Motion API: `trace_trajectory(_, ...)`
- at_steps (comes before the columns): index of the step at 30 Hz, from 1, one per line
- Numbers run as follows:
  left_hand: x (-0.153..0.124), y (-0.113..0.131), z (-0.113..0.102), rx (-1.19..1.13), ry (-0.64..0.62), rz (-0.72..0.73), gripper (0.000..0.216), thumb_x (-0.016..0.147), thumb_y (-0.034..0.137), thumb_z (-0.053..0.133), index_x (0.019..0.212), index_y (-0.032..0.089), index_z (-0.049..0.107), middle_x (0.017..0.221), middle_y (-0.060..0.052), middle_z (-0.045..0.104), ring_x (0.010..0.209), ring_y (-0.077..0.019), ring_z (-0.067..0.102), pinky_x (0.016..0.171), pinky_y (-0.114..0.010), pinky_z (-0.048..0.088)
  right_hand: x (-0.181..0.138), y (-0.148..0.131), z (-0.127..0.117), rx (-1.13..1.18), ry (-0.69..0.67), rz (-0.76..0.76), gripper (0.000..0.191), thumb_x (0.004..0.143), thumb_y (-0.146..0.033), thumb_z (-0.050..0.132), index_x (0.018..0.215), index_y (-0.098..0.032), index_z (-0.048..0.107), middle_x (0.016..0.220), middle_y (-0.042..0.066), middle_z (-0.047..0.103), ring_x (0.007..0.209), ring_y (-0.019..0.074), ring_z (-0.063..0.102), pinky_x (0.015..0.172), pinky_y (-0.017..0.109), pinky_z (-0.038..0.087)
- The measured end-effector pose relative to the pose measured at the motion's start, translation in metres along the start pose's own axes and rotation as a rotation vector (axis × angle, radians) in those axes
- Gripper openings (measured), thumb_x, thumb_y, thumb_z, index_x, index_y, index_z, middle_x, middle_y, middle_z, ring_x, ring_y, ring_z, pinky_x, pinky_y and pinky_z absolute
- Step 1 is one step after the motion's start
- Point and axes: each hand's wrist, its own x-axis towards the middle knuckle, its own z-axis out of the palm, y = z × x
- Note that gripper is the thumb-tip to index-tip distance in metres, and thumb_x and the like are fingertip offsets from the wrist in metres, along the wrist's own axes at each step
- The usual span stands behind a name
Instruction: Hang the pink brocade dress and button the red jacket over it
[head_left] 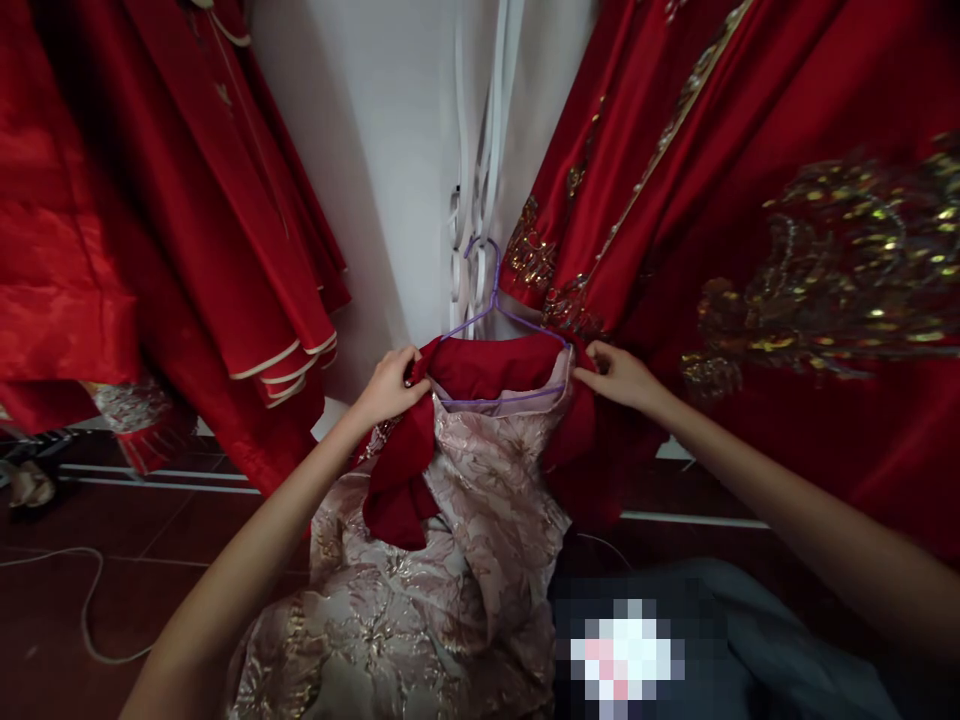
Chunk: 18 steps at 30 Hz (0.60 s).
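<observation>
At both ends of the purple hanger, left hand and right hand had fingers clamped on the red cloth at the shoulders. Pale floral dress sat at the hanger's lower bar, bunched below. Both garments seemed already on; shoulders looked roughly set, evening them likely remained, red flap drooping below left hand. Couldn't tell if the hook was caught on the white strips.

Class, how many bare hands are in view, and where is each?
2. The left hand pinches plain red cloth beside the left end of the thin purple hanger; the right hand pinches red cloth beside its right end. No others show.
</observation>
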Motion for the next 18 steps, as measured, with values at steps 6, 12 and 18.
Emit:
trace_trajectory(6,-0.003,0.018,0.014,0.238,0.152,-0.122,0.021,0.075,0.026,0.056,0.094,0.019,0.051,0.096,-0.012,0.047,0.091,-0.0287,0.050,0.077,-0.040,0.039,0.009,-0.043,0.036,0.261,0.244,0.029,0.018,0.071,-0.037,0.048,0.069,-0.024,0.036,0.065,-0.002,0.050,0.064,0.0170,0.050,0.059,0.027,0.038)
trace_trajectory(12,0.002,0.030,0.029,0.067,0.028,-0.146,0.014,0.076,0.020,0.051,0.089,0.021,0.046,0.077,-0.004,0.053,0.066,-0.0185,0.052,0.062,-0.030,0.038,-0.014,-0.105,0.090,0.422,-0.174,-0.344,0.013,0.071,-0.030,0.049,0.073,-0.023,0.038,0.065,-0.004,0.044,0.062,0.0132,0.045,0.059,0.024,0.036)
trace_trajectory(18,0.000,0.048,0.022,-0.263,-0.121,0.007,0.019,0.073,0.018,0.050,0.091,0.019,0.044,0.074,0.003,0.051,0.064,-0.0113,0.049,0.063,-0.022,0.038,-0.020,-0.107,0.097,0.727,-0.300,-0.410,0.013,0.071,-0.023,0.053,0.071,-0.020,0.040,0.069,-0.005,0.042,0.064,0.0102,0.042,0.061,0.022,0.036)
